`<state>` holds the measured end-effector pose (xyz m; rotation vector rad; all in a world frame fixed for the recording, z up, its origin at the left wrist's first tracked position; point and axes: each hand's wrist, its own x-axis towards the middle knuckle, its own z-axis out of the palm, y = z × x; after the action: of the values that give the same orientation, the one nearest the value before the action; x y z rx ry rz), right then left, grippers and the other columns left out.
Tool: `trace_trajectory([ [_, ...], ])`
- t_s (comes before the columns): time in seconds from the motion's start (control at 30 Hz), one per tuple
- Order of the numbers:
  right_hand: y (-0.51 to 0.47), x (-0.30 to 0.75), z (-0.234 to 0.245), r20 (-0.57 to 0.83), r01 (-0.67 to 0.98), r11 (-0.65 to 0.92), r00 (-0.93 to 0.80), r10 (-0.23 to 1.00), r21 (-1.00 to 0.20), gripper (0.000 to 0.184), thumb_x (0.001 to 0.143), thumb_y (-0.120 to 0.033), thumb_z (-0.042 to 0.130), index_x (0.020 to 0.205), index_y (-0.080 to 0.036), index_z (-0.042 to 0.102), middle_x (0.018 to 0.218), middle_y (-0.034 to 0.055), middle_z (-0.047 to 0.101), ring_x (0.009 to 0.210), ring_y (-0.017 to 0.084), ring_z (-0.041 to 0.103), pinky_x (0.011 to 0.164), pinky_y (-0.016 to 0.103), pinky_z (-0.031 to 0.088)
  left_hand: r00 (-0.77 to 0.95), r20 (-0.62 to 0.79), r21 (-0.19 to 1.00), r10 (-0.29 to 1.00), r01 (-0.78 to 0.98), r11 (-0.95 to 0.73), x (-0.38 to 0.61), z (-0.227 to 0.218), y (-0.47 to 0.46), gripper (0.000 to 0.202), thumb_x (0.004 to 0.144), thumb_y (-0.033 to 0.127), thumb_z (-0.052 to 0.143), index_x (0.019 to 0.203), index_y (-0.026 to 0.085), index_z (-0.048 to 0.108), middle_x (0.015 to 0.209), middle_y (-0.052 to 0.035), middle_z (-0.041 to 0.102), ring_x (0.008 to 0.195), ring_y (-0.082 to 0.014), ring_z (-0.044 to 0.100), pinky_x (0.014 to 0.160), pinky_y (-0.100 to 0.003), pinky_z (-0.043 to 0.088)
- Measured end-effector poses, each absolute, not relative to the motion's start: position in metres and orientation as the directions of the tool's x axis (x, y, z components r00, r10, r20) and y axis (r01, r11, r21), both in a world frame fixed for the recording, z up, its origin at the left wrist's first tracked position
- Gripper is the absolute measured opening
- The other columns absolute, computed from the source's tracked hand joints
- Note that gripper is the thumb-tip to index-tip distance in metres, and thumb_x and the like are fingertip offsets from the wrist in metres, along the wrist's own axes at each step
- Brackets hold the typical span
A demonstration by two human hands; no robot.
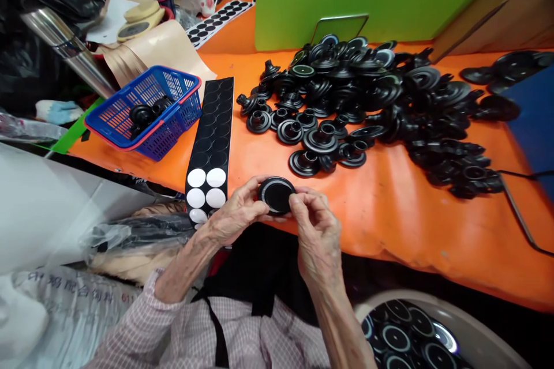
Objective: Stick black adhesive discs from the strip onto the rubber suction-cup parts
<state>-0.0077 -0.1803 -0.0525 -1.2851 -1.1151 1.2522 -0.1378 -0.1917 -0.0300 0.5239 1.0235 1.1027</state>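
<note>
My left hand [231,211] and my right hand [314,222] both grip a round black rubber disc [277,195] with a pale ring at its rim, holding it by the edges just above the table's front edge. Left of my left hand lies a long black backing strip [210,127] of round pads. Several white round pads [205,187] show at its near end. Beyond my hands lies a heap of black flanged rubber parts [346,92], some with a stepped collar.
The orange table cover [433,230] runs across the view, with a green board [367,0] behind it. A blue basket [142,112] holds black parts. At lower right, a pale tub [471,328] holds black discs. Plastic sacks and a metal tube [64,46] crowd the left.
</note>
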Motion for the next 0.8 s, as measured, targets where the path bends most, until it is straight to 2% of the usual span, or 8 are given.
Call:
trace_trajectory([
  [0.33, -0.179, -0.01, -0.053, -0.097, 0.041, -0.099, 0.06, 0.994, -0.994, 0.028, 0.079, -0.044, 0.062, 0.07, -0.018, 0.06, 0.1, 0.0045, 0.053, 0.086, 0.016, 0.056, 0.071, 0.03, 0.052, 0.088, -0.391, 0.781, 0.916, -0.496, 0.381, -0.136, -0.032, -0.191, 0.046, 0.063, 0.01, 0.065, 0.107, 0.016, 0.056, 0.112, -0.0081, 0.065, 0.094, -0.0203, 0.065, 0.077, -0.031, 0.057],
  [0.43, -0.18, -0.012, -0.057, -0.057, 0.079, -0.063, 0.072, 0.996, -0.995, 0.026, 0.08, -0.043, 0.061, 0.072, -0.018, 0.059, 0.097, 0.0045, 0.054, 0.083, 0.015, 0.056, 0.068, 0.029, 0.052, 0.107, -0.37, 0.778, 0.923, -0.507, 0.371, -0.138, -0.037, -0.192, 0.042, 0.066, 0.011, 0.065, 0.108, 0.016, 0.057, 0.112, -0.0081, 0.065, 0.094, -0.0201, 0.065, 0.078, -0.033, 0.057],
  [0.53, -0.182, -0.014, -0.062, -0.006, 0.122, -0.016, 0.077, 0.997, -0.992, 0.024, 0.083, -0.041, 0.058, 0.075, -0.019, 0.056, 0.096, 0.0045, 0.053, 0.08, 0.015, 0.056, 0.065, 0.03, 0.053, 0.106, -0.346, 0.786, 0.932, -0.51, 0.35, -0.139, -0.042, -0.193, 0.036, 0.075, 0.02, 0.066, 0.109, 0.017, 0.057, 0.114, -0.0086, 0.063, 0.096, -0.0208, 0.065, 0.079, -0.035, 0.057],
  [0.67, -0.183, -0.017, -0.067, 0.14, 0.268, 0.115, 0.073, 0.988, -0.956, 0.016, 0.088, -0.034, 0.053, 0.081, -0.02, 0.053, 0.092, 0.0039, 0.053, 0.079, 0.015, 0.056, 0.066, 0.031, 0.053, 0.07, -0.344, 0.803, 0.936, -0.494, 0.332, -0.14, -0.047, -0.194, 0.034, 0.078, 0.027, 0.068, 0.108, 0.017, 0.057, 0.116, -0.0087, 0.062, 0.096, -0.0206, 0.065, 0.076, -0.032, 0.058],
  [0.8, -0.184, -0.019, -0.069, 0.355, 0.492, 0.299, 0.023, 0.934, -0.818, 0.012, 0.091, -0.026, 0.049, 0.081, -0.022, 0.05, 0.09, 0.0055, 0.056, 0.088, 0.018, 0.057, 0.071, 0.033, 0.052, 0.046, -0.353, 0.816, 0.934, -0.473, 0.332, -0.14, -0.048, -0.195, 0.033, 0.078, 0.027, 0.069, 0.108, 0.018, 0.057, 0.114, -0.0078, 0.064, 0.095, -0.0195, 0.065, 0.074, -0.027, 0.056],
])
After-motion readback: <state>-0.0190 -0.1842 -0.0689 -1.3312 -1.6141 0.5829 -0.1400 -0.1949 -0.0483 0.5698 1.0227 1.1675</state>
